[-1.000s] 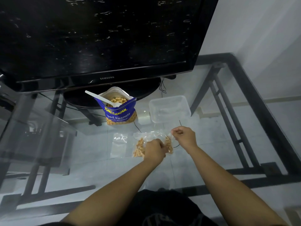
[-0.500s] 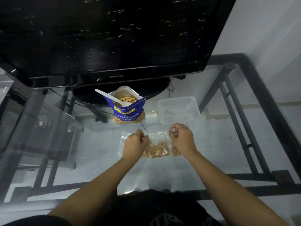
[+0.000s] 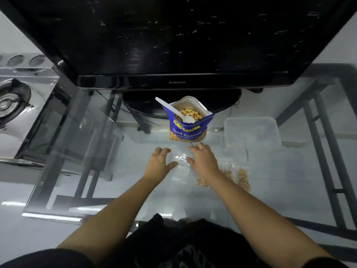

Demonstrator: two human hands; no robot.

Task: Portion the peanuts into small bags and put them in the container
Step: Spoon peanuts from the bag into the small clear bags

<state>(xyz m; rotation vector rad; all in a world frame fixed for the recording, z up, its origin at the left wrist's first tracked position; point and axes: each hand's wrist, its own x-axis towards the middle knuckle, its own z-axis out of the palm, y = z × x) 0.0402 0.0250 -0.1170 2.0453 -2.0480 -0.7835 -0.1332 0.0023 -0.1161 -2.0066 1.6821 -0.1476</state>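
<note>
A blue peanut pouch (image 3: 187, 128) stands open on the glass table with a white plastic spoon (image 3: 174, 110) resting in it. To its right sits a clear plastic container (image 3: 252, 132). A small clear bag filled with peanuts (image 3: 238, 176) lies flat on the glass, partly under my right forearm. An empty clear bag (image 3: 180, 160) lies between my hands. My left hand (image 3: 159, 164) and my right hand (image 3: 202, 160) hover at its two sides with fingers spread, holding nothing.
A large black television (image 3: 173, 39) on a round black base (image 3: 143, 102) stands just behind the pouch. The glass table (image 3: 116, 171) has a black metal frame, with its front edge near my body. A cooker top (image 3: 13, 97) shows at far left.
Both hands have let go of the filled peanut bag, which now lies to the right. They have moved left to the empty bag with fingers apart.
</note>
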